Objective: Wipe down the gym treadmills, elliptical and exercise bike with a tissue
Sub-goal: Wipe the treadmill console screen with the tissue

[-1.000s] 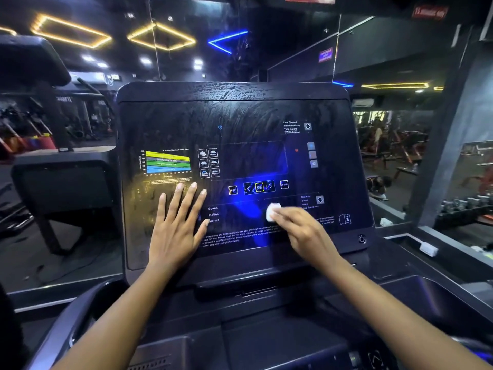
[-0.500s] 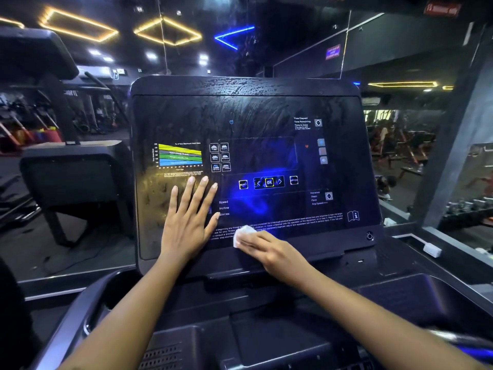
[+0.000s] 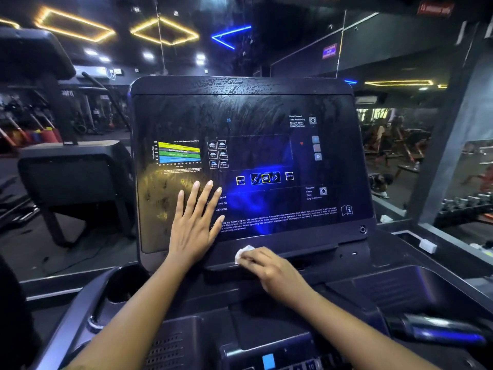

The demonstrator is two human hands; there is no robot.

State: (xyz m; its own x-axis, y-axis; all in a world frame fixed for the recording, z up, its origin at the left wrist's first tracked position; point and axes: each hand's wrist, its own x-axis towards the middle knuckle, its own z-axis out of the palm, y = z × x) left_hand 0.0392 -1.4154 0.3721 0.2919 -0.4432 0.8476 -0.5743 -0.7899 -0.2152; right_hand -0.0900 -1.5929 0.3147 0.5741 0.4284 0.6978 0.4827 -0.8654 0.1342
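Resting left hand (image 3: 196,225), fingers wide, on smeary console (image 3: 240,116); pinching tissue (image 3: 244,252) in right hand (image 3: 272,271) at its 6 o'clock ledge (image 3: 312,251). Neon lights (image 3: 162,30) at 11.

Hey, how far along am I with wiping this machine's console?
Looks done: smear streaks cover the console panel. In hand: the left hand rests flat on the panel, and the right hand presses the tissue on the ledge below it. Probably left: the lower keypad, the cup holder and the neighbouring machine.
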